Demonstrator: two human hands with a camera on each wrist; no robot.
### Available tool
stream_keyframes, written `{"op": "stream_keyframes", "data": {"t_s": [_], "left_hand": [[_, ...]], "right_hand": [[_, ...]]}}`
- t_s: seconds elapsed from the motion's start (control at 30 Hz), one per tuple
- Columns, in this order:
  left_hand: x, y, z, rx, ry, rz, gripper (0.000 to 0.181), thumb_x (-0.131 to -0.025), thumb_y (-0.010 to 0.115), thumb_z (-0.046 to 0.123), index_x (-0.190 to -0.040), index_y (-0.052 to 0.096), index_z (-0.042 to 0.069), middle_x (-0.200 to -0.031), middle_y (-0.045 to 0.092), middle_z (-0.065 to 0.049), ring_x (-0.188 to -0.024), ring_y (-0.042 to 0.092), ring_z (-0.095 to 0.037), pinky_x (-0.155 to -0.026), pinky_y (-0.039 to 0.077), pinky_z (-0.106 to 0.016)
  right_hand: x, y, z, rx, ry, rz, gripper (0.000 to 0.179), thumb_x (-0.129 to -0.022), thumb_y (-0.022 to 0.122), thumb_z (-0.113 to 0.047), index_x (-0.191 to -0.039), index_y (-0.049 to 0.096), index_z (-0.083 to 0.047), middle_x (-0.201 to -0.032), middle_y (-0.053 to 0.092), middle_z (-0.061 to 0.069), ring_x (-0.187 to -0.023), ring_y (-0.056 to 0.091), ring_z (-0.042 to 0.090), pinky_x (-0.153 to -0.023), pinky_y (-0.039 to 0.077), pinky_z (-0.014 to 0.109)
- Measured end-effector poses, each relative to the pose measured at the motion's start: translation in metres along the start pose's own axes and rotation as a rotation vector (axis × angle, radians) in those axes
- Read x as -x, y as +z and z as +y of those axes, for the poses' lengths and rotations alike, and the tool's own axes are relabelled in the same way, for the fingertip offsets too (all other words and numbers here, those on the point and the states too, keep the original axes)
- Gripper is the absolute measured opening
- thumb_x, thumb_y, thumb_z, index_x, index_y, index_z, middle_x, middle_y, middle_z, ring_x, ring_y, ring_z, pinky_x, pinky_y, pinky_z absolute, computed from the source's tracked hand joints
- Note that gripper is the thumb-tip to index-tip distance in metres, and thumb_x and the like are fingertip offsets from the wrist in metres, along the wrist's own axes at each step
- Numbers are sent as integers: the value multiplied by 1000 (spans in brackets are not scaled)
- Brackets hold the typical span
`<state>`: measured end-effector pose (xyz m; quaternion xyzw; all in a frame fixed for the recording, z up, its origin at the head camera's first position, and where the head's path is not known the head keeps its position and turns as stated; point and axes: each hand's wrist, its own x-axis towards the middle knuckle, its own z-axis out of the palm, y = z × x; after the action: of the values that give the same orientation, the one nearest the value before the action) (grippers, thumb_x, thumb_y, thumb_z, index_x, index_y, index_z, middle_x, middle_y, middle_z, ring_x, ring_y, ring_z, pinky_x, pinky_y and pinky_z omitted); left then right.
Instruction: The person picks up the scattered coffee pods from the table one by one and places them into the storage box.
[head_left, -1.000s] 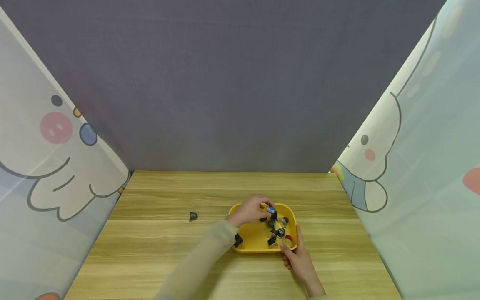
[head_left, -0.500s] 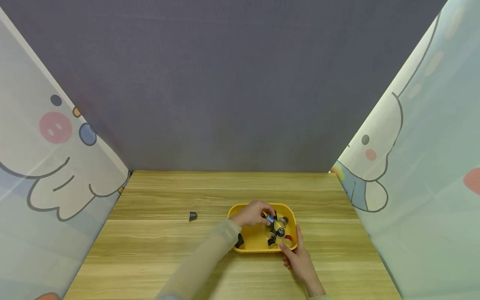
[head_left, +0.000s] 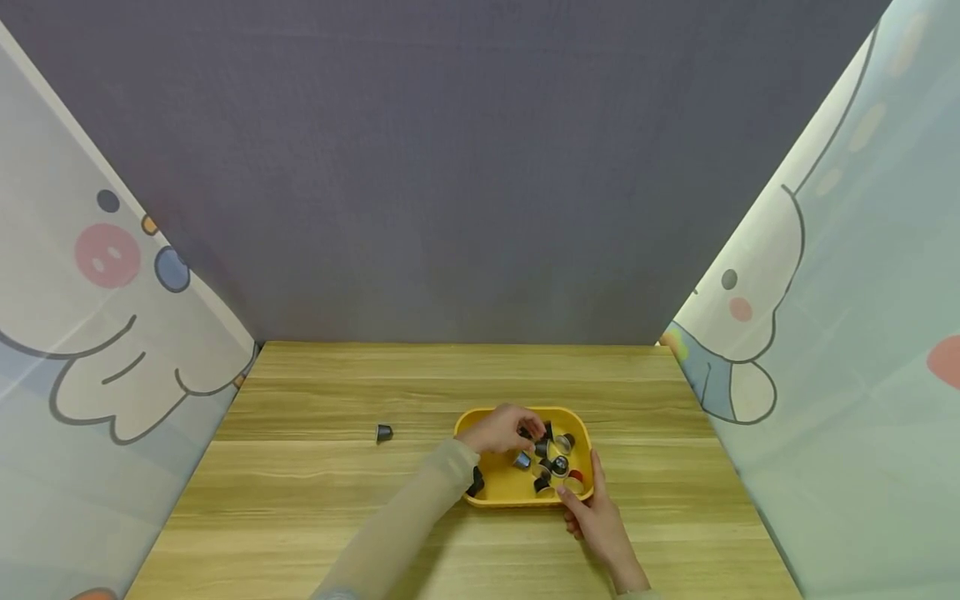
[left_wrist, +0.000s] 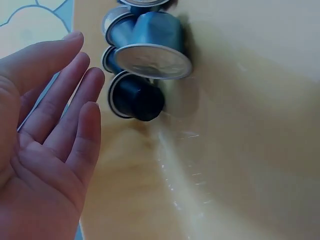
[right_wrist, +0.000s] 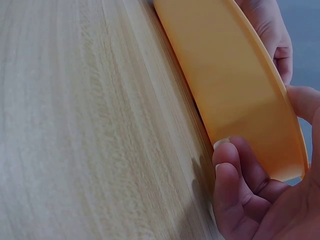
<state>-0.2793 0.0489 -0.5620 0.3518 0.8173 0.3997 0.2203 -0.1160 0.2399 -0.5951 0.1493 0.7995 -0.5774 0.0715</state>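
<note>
A yellow plastic tray [head_left: 501, 498] on the table holds several coffee capsules, mostly black, bunched toward its right half. My left hand [head_left: 501, 428] reaches over the tray's back left, its fingers loosely bent and holding nothing. A blue coffee capsule [head_left: 522, 460] lies on the tray floor just in front of that hand. In the left wrist view my left hand [left_wrist: 55, 135] is beside several capsules, among them a dark one [left_wrist: 137, 97], without gripping any. My right hand [head_left: 600, 521] grips the tray's right front corner, thumb at the rim and fingers against the outer wall [right_wrist: 235, 75].
One dark capsule [head_left: 384, 433] sits alone on the wooden table [head_left: 315, 500], left of the tray. Another dark capsule [head_left: 476, 481] is at the tray's left end, partly behind my left sleeve. A grey panel [head_left: 465, 208] rises behind the table, with printed curtains on both sides.
My left hand held the blue capsule, lowered it and let it go; it now lies on the tray floor, nearer the front. My right hand has stayed at the tray's corner.
</note>
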Motion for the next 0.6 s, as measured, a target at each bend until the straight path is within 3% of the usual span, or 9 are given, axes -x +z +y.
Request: {"op": "stream_keyframes", "data": {"t_s": [0.43, 0.6], "left_hand": [[11, -17, 11, 62, 37, 70, 26, -91, 74, 11, -117, 70, 7, -109, 71, 0, -103, 65, -18, -82, 52, -25], [17, -26, 13, 57, 63, 107, 23, -91, 74, 11, -114, 71, 13, -110, 71, 1, -104, 65, -17, -87, 51, -26]], "right_hand": [[2, 1, -2, 0, -2, 7, 95, -97, 67, -33, -161, -3, -31, -67, 61, 10, -53, 57, 19, -48, 50, 29], [3, 1, -3, 4, 1, 8, 95, -97, 67, -35, -161, -4, -31, -67, 61, 10, -54, 57, 19, -48, 50, 29]]}}
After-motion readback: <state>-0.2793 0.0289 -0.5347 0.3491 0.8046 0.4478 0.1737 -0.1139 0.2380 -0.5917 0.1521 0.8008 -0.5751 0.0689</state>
